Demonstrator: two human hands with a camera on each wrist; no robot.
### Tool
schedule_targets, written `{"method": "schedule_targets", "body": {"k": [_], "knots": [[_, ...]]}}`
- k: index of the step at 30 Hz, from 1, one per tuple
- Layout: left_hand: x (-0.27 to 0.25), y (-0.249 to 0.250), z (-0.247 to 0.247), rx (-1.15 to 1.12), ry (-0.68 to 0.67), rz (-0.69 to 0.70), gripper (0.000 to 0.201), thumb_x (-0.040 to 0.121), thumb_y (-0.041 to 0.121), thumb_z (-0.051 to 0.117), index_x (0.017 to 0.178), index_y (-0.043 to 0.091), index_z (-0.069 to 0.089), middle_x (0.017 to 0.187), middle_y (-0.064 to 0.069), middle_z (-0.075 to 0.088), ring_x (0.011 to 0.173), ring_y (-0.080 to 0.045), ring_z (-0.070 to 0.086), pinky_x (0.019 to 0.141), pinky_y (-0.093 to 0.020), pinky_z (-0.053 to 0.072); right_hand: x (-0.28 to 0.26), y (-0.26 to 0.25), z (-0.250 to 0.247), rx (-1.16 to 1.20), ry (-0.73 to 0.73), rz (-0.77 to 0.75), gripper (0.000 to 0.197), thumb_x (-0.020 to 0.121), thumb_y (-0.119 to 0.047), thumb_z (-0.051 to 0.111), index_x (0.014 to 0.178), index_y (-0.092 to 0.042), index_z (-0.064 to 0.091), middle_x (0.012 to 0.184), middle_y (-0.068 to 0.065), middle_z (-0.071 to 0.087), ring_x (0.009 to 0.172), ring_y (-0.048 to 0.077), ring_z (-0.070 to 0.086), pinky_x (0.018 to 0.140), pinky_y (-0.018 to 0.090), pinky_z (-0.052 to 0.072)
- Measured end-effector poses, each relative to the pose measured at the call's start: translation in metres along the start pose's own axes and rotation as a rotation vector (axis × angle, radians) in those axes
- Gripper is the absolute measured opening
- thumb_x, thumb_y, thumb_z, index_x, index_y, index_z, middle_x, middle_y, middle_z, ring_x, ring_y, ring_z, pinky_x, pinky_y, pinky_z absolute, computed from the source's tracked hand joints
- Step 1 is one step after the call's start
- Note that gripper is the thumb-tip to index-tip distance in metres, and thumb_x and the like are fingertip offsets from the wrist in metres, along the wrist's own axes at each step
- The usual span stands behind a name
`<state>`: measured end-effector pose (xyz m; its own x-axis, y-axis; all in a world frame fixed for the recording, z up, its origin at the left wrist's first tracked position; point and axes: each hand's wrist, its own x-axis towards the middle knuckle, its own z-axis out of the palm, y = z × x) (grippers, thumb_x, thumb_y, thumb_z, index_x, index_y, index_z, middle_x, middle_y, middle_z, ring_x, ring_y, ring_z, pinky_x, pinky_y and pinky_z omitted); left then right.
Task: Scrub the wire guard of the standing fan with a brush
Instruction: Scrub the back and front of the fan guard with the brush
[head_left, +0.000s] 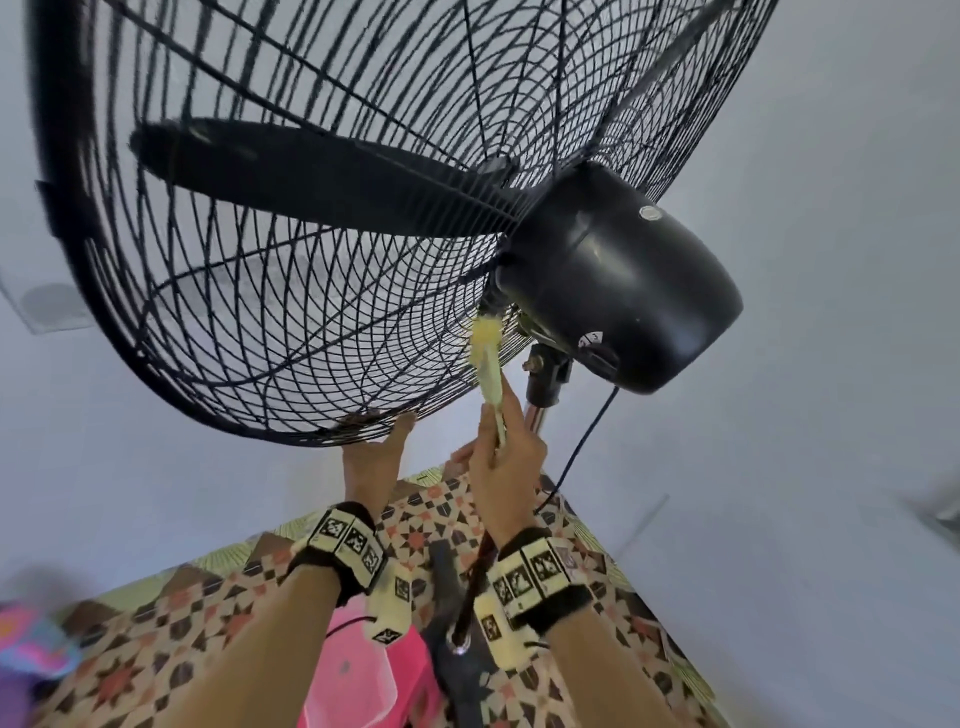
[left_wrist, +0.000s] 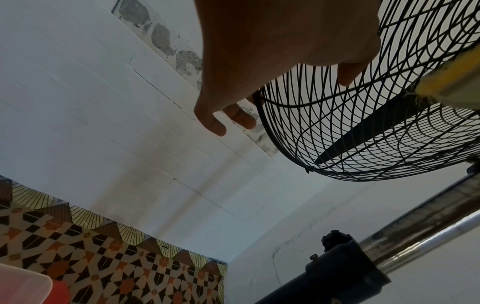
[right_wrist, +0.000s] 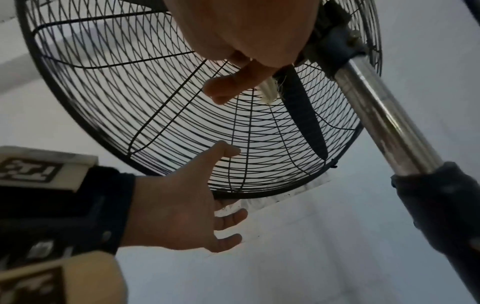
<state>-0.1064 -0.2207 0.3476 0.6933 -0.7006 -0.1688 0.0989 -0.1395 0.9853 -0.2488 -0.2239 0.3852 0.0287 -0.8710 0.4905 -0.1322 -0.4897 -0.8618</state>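
Yellow-bristled and pale-handled, the slim plastic brush (head_left: 487, 358) is pinched between the thumb and curled fingers of the right hand (head_left: 506, 465) just below centre frame in the head view, its long axis running steeply up and slightly left. Its bristle end touches the black wire guard (head_left: 291, 291) at the inner rings, just beside the rounded black motor housing (head_left: 618, 280). The left hand (head_left: 375, 457), lower and further left, props the guard's bottom rim with straight fingers and thumb. So the working patch lies above both hands, nearer the right. Below, the chrome pole (right_wrist: 384, 115) drops toward the lower right of the right-wrist view.
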Motion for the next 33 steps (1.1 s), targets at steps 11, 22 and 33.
{"method": "schedule_targets", "body": {"k": [11,22,33], "knots": [[-0.006,0.005,-0.003,0.015,0.005,-0.032,0.070,0.090,0.041,0.079,0.145,0.015,0.045,0.135,-0.003,0.053,0.132,-0.023,0.050,0.105,-0.027,0.036,-0.011,-0.013,0.010,-0.016,-0.072,-0.043,0.038,0.109,-0.018,0.045,0.146,-0.028,0.049,0.067,0.002,0.068,0.051,0.011,0.069,0.050,0.031,0.061],[-0.016,0.014,-0.004,-0.055,-0.025,-0.085,0.048,0.092,0.038,0.078,0.124,0.024,0.046,0.129,-0.001,0.055,0.112,-0.020,0.052,0.058,-0.023,0.058,-0.003,0.002,0.021,-0.025,-0.030,-0.034,0.046,0.109,-0.018,0.045,0.155,-0.024,0.041,0.069,-0.001,0.072,0.060,0.005,0.072,0.056,0.025,0.060],[-0.022,0.023,0.001,-0.285,-0.054,-0.075,0.057,0.095,0.021,0.075,0.142,0.003,0.047,0.130,-0.008,0.055,0.108,-0.019,0.053,0.047,0.000,0.041,0.037,0.008,0.031,-0.091,0.123,0.073,0.030,0.106,-0.010,0.041,0.135,-0.010,0.048,0.081,0.012,0.063,0.056,0.014,0.071,0.048,0.025,0.058]]}}
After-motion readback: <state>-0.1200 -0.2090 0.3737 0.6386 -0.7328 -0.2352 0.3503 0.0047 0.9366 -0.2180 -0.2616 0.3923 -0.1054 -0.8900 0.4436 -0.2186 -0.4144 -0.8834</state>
